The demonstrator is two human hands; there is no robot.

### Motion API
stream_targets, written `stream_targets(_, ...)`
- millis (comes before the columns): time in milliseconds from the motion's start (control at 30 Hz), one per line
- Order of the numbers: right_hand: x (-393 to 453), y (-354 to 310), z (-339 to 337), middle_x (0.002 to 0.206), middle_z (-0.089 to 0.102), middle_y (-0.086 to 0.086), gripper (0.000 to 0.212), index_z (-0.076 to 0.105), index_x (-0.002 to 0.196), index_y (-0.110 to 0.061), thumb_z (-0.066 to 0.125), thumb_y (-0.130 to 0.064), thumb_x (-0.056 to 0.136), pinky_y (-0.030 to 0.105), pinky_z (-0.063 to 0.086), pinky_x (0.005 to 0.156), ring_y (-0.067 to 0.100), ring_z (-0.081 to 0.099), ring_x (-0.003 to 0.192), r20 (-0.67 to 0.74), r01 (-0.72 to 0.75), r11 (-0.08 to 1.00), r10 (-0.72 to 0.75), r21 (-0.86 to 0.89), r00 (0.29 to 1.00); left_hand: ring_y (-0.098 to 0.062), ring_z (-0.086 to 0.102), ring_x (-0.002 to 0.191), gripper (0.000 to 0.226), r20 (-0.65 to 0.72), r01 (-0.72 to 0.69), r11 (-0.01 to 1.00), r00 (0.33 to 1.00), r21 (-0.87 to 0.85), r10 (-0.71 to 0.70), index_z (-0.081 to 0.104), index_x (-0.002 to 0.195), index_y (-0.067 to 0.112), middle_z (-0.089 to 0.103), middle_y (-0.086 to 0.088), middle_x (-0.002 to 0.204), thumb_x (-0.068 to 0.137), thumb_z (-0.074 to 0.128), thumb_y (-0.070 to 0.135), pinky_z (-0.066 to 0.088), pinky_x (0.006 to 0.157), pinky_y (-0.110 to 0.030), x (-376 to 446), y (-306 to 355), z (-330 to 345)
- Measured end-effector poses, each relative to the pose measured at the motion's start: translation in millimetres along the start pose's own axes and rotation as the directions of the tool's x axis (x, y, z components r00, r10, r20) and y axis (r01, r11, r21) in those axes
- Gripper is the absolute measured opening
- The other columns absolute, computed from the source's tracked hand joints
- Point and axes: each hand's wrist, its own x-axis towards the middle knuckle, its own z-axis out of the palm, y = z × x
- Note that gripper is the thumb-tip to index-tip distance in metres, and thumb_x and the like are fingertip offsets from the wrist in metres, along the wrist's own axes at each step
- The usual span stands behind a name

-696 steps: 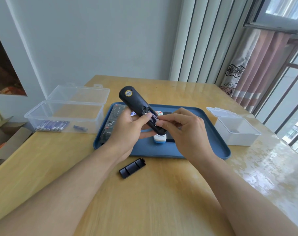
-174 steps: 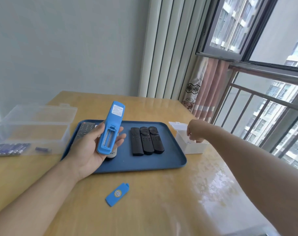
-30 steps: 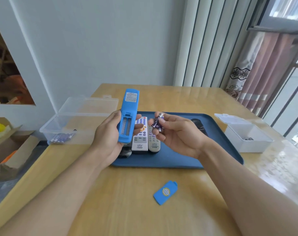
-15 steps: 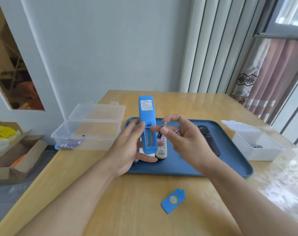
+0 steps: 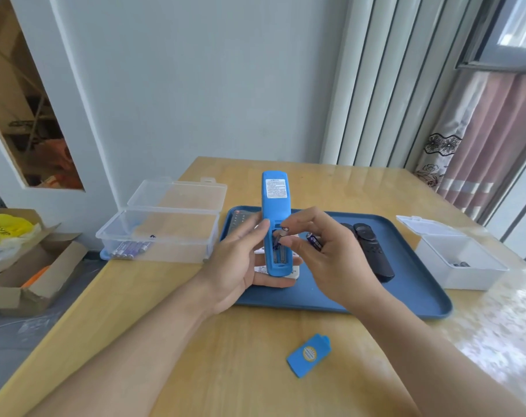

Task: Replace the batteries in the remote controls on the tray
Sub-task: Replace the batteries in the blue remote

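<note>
Left hand (image 5: 240,260) grips blue remote (image 5: 274,218) back-up over tray (image 5: 418,299), open bay facing the camera. Right hand (image 5: 325,251) pinches a battery (image 5: 278,237) tilted into the bay, lower end in the slot, upper end raised; spare battery (image 5: 314,241) tucked in same hand. Bay runs along the remote's long axis, so battery likely needs pressing flat. Cover (image 5: 309,354) lies on table (image 5: 225,371).

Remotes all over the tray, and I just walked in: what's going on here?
A person is changing batteries. The left hand holds the blue remote back-up, compartment open. The right hand pinches one battery into the slot and holds a second battery. The blue cover lies on the table.
</note>
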Motion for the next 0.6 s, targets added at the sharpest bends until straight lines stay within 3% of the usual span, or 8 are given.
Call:
stream_targets(100,0.6,3.4,-0.9,0.073,0.064,-0.029,0.015,0.071,0.094,-0.025,0.073,-0.011,0.090,0.011,0.045,0.057,-0.002,0.059,0.063,-0.026,0.007,0.990,-0.011,-0.138,1.000,-0.031,0.072,0.100,0.036,0.014,-0.001,1.000,1.000,0.013,0.001,0.061,0.135,0.030,0.067,-0.012,0.125,0.101,0.050,0.036,0.058,0.086,-0.060,0.4,-0.5,0.3)
stream_targets(200,3.1,6.4,-1.8,0.078,0.058,-0.019,0.021,0.072,0.095,-0.034,0.081,-0.019,0.083,0.017,0.042,0.055,0.004,0.047,0.056,-0.054,0.074,0.966,-0.090,-0.248,0.994,-0.027,0.071,0.101,0.034,0.008,-0.010,1.000,1.000,0.021,0.010,0.059,0.136,0.031,0.067,-0.007,0.125,0.104,0.051,0.027,0.057,0.087,-0.063,1.0,-2.9,-0.1)
stream_targets(367,5.9,8.6,-3.8,0.065,0.047,-0.016,0.045,0.055,0.106,-0.037,0.087,-0.031,0.075,0.015,0.040,0.059,0.003,0.046,0.057,-0.085,-0.052,0.973,0.033,-0.227,0.996,-0.029,0.071,0.105,0.033,-0.013,-0.016,1.000,1.000,0.017,0.016,0.059,0.135,0.032,0.067,-0.013,0.128,0.106,0.049,0.018,0.055,0.088,-0.066,1.4,-5.2,-0.2)
stream_targets(500,5.8,7.3,-4.3,0.057,0.043,-0.012,0.042,0.051,0.100,-0.035,0.086,-0.032,0.076,0.017,0.038,0.052,0.005,0.038,0.051,-0.060,-0.062,0.964,0.048,-0.258,0.997,-0.033,0.070,0.103,0.034,-0.025,-0.009,1.000,1.000,0.002,0.009,0.059,0.133,0.030,0.068,-0.015,0.126,0.105,0.048,0.014,0.055,0.086,-0.067,1.7,-4.2,0.1)
stream_targets(600,6.1,0.1,-8.4,0.055,0.040,-0.009,0.037,0.056,0.101,-0.023,0.084,-0.031,0.079,0.012,0.034,0.047,0.003,0.034,0.046,-0.047,-0.141,0.985,0.137,-0.096,0.989,-0.036,0.070,0.102,0.032,-0.080,-0.023,0.999,0.997,-0.025,0.021,0.057,0.132,0.023,0.068,-0.018,0.126,0.104,0.046,0.011,0.056,0.084,-0.068,2.3,-3.0,-0.3)
